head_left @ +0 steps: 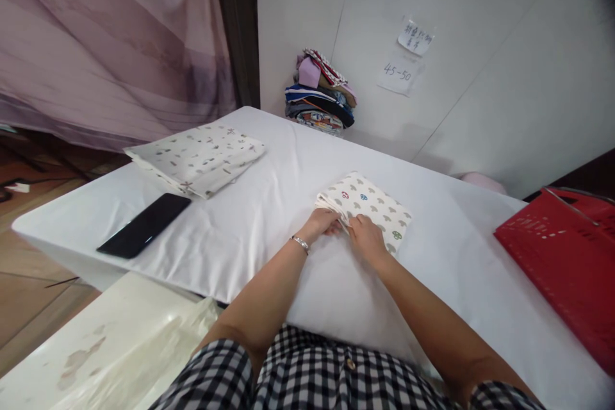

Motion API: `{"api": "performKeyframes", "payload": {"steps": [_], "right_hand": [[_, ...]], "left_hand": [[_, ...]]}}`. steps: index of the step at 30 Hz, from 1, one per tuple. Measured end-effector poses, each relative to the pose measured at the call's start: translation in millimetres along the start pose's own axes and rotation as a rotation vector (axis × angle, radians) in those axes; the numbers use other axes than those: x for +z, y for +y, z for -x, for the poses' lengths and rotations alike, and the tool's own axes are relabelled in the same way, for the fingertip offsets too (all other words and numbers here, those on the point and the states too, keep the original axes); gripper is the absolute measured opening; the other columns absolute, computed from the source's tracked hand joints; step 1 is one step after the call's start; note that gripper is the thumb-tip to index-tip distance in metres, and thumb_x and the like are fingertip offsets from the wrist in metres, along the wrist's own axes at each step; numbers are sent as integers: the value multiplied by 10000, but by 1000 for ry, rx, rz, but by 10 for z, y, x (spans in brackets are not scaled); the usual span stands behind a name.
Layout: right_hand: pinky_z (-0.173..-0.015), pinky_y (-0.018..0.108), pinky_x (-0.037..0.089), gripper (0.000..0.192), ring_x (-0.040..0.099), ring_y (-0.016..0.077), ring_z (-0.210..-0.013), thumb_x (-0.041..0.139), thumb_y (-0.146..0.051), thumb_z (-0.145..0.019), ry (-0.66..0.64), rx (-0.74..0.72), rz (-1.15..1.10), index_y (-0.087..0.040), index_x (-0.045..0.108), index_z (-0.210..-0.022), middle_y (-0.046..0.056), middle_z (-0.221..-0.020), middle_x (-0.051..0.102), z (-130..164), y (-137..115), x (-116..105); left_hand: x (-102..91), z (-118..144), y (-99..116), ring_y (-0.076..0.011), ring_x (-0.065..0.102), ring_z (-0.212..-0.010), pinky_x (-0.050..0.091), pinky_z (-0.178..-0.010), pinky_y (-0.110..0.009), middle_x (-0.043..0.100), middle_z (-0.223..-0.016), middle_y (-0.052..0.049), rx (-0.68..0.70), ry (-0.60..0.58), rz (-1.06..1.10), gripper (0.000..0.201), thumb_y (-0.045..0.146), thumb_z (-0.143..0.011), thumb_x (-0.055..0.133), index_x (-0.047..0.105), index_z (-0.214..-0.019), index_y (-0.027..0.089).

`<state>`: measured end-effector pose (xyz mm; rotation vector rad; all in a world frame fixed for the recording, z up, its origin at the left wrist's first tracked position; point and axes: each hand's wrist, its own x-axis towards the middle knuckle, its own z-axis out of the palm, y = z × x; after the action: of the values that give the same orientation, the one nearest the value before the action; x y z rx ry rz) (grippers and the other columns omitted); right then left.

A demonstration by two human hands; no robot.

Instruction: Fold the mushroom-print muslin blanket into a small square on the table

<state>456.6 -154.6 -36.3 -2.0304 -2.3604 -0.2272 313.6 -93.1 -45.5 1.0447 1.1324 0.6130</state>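
Observation:
A folded cream cloth (pixel 379 208) with grey mushroom shapes and a few coloured ones lies on the white-covered table in front of me. My left hand (pixel 323 223) is closed at its near left corner, where several layers show. Just beside it, my right hand (pixel 368 237) pinches the near edge of the same cloth, with the back of the hand turned up. The fingertips of both hands are partly hidden. A bracelet (pixel 300 244) circles my left wrist.
Another folded printed cloth (pixel 196 157) lies at the back left, near a black phone-like slab (pixel 145 224). A red basket (pixel 562 262) stands at the right edge. Behind the table rises a stack of folded fabrics (pixel 321 93) against the wall. A plastic bag (pixel 158 346) is at lower left.

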Motion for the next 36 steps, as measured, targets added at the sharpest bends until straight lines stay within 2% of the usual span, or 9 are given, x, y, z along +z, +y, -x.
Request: {"api": "performKeyframes", "payload": {"steps": [5, 11, 14, 17, 21, 25, 28, 33, 36], "right_hand": [[-709, 312, 374, 208, 498, 214, -871, 421, -223, -907, 121, -82, 7, -170, 590, -1015, 94, -950, 574, 143, 60, 60], [-870, 372, 371, 412, 475, 251, -1072, 423, -187, -881, 250, -181, 8, -137, 481, -1286, 133, -1219, 551, 524, 269, 233], [-941, 390, 342, 463, 443, 242, -1172, 378, -118, -870, 290, -190, 0, -145, 447, -1327, 126, -1292, 523, 689, 379, 319], [-1006, 416, 294, 498, 404, 239, -1241, 360, -78, -856, 316, -182, 2, -149, 429, -1344, 122, -1326, 504, 777, 423, 361], [-1033, 449, 260, 506, 381, 256, -1268, 370, -59, -838, 307, -134, 25, -146, 447, -1331, 115, -1347, 491, 781, 362, 358], [-1018, 427, 286, 575, 414, 234, -1245, 346, -7, -791, 284, -134, 21, -165, 448, -1334, 105, -1317, 522, 774, 461, 345], [-984, 386, 327, 579, 456, 203, -1208, 326, -5, -784, 264, -84, 18, -180, 469, -1316, 104, -1287, 549, 851, 876, 346], [-945, 446, 365, 534, 477, 241, -1200, 318, -45, -798, 245, 230, 46, -179, 476, -1290, 112, -1268, 563, 1073, 1758, 372], [-988, 458, 346, 559, 410, 249, -1271, 320, -62, -790, 338, 251, -6, -171, 430, -1328, 115, -1305, 528, 1100, 1852, 339]], "left_hand": [[-9, -82, -61, -117, 604, -509, 418, -445, -206, 663, -675, -38, 57, 108, 42, 196, 267, -808, 539, 542, -657, 143], [-148, -166, -74, -127, 639, -619, 471, -550, -230, 684, -819, -63, 113, 290, 69, 172, 294, -837, 508, 579, -798, 143], [-252, -180, -97, -156, 643, -759, 492, -695, -272, 678, -910, -74, 236, 493, -116, 187, 280, -815, 542, 607, -933, 151], [-313, -182, -133, -190, 598, -974, 458, -850, -305, 615, -1139, -103, 442, 639, -393, 371, 311, -804, 569, 567, -1144, 164], [-334, -197, -151, -208, 585, -988, 447, -845, -310, 613, -1138, -81, 479, 434, -576, 567, 406, -806, 566, 443, -1327, 218], [-326, -165, -137, -169, 594, -845, 448, -774, -282, 647, -966, -30, 491, 360, -605, 437, 314, -795, 555, 514, -1222, 234], [-214, 1, -164, -147, 577, -749, 447, -717, -267, 636, -839, -1, 492, 247, -598, 307, 322, -765, 575, 573, -1053, 217], [134, 417, -305, -133, 571, -700, 451, -649, -242, 631, -785, 16, 525, -245, -560, 347, 383, -683, 673, 597, -974, 211], [224, 479, -360, -126, 573, -705, 456, -659, -239, 646, -800, 13, 536, -230, -474, 259, 396, -739, 617, 628, -919, 210]]}}
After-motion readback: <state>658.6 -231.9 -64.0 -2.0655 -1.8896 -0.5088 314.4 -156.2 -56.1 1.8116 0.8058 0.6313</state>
